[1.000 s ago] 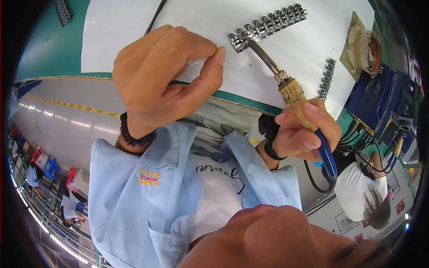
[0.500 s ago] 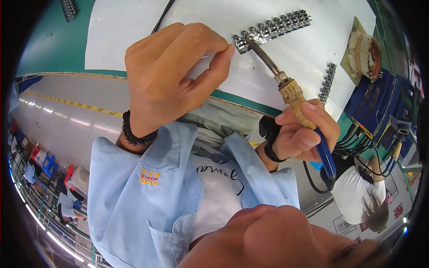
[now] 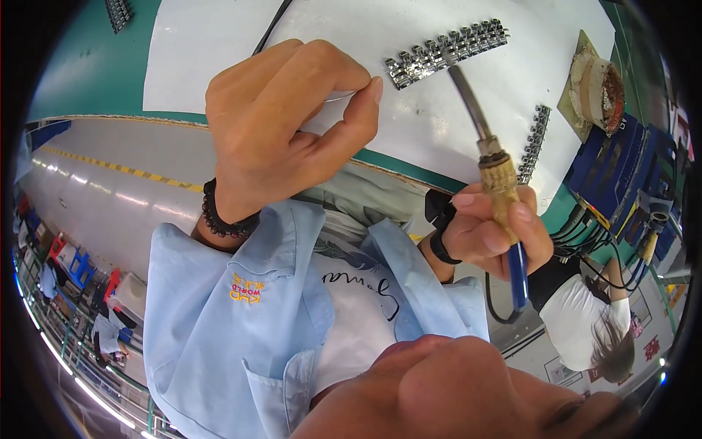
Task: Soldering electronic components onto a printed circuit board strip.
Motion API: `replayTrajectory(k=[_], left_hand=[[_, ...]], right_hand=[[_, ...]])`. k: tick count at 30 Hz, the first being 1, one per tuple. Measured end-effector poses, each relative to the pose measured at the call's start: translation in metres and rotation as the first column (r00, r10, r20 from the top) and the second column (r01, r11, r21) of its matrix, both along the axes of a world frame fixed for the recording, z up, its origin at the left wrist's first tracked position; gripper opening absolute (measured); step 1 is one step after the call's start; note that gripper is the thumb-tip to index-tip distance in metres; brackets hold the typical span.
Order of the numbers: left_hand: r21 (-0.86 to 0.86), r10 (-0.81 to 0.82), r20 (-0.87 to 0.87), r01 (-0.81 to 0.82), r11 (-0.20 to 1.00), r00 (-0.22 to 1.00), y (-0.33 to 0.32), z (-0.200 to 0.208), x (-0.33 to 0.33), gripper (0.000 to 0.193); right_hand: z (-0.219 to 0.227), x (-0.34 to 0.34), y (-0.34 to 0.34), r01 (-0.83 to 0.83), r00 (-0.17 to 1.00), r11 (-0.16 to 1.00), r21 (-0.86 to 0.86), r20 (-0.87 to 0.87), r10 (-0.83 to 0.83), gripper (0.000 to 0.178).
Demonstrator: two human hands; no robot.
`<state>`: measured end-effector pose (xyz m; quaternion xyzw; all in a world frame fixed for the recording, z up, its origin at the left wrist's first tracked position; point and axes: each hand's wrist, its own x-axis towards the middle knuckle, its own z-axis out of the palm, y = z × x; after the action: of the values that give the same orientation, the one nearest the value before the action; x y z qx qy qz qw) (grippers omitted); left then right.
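Observation:
My left hand point(image 3: 281, 124) is closed in a pinch, thumb against forefinger, on a thin silvery wire point(image 3: 338, 96) that looks like solder. Its fingertips are just left of a slanting row of small shiny metal parts point(image 3: 447, 53) lying on white paper point(image 3: 212, 66). In my right hand point(image 3: 475, 238) is a soldering iron point(image 3: 499, 179) with a blue handle and a tan, worn collar. The iron's metal tip points up at the near side of the row, around its middle; whether it touches cannot be made out.
A second row of metal parts point(image 3: 535, 143) lies at the paper's right, another point(image 3: 118, 13) at the far left on the green bench top point(image 3: 88, 73). A round tan holder point(image 3: 594, 88), a blue box point(image 3: 610, 161) and cables stand right. A co-worker point(image 3: 585, 322) sits beyond.
The soldering iron has swung right and back, its tip leaving the row's left end for near its middle. My left hand has barely moved and keeps its pinch.

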<state>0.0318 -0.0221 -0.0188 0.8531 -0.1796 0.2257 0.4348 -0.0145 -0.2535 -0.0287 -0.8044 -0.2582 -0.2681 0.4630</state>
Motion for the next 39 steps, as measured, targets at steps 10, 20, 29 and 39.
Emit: replayTrajectory(k=[10, 20, 29, 39], left_hand=[[-0.105, -0.024, -0.060, 0.017, 0.994, 0.998, -0.002, 0.000, 0.000, 0.018], [0.144, 0.034, -0.237, 0.001, 0.990, 0.971, -0.007, 0.007, 0.004, 0.031], [0.105, -0.011, -0.255, 0.039, 0.994, 0.967, -0.003, 0.003, 0.003, 0.031], [0.104, 0.010, -0.266, 0.019, 0.994, 0.964, -0.003, 0.003, 0.004, 0.033]], right_hand=[[-0.002, 0.000, -0.001, 0.023, 0.999, 1.000, 0.000, 0.030, -0.023, 0.049], [0.014, 0.003, 0.002, 0.120, 0.992, 0.931, 0.345, -0.078, -0.099, 0.045], [0.017, 0.019, 0.016, 0.133, 0.991, 0.966, 0.221, -0.027, -0.130, 0.045], [0.015, 0.018, 0.024, 0.167, 0.986, 0.962, 0.215, -0.038, -0.163, 0.051]])
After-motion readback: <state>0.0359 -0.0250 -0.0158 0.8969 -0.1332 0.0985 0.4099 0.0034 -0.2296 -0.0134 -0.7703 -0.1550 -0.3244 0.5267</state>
